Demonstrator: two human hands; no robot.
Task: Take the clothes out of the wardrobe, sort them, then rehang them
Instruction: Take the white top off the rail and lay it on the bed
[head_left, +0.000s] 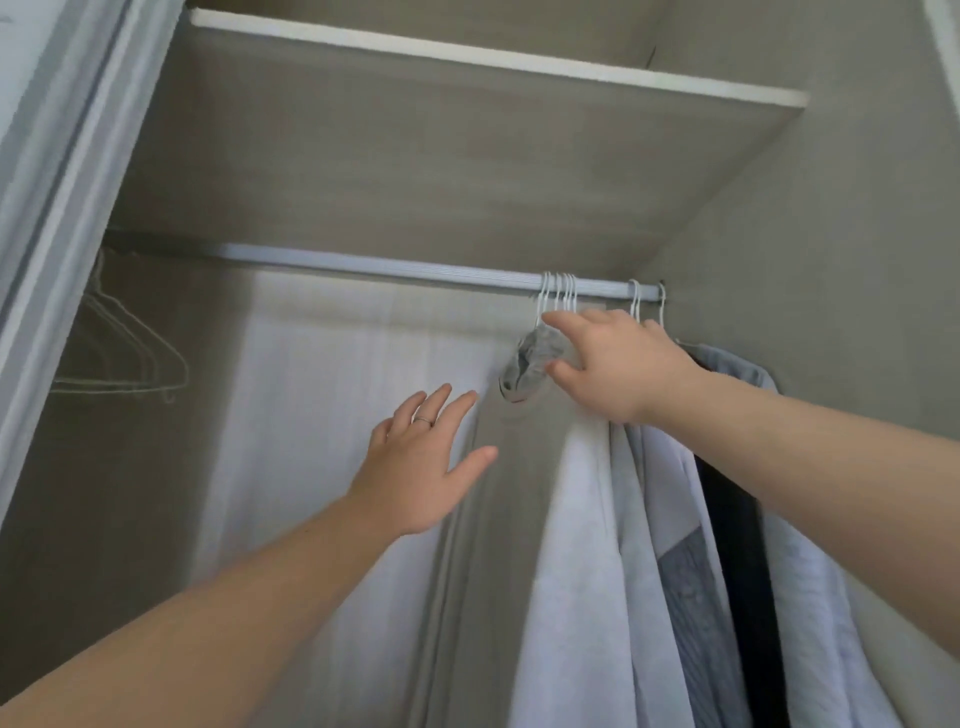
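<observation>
Several garments hang bunched at the right end of the wardrobe rod (363, 265) on white hangers (558, 291): a grey garment (498, 545) with a bunched collar (530, 358), pale shirts (576, 571) and a dark piece (743, 571). My right hand (618, 364) is at the hanger necks just under the rod. Its forefinger is above the grey collar and its thumb below it, fingers apart. My left hand (415, 467), with a ring on one finger, is spread open lower left, in front of the grey garment.
A few empty wire hangers (130, 353) hang at the rod's dim far left. A white-edged shelf (467, 52) runs above the rod. The wardrobe's door frame (62, 156) stands at the left and its side wall (831, 260) at the right.
</observation>
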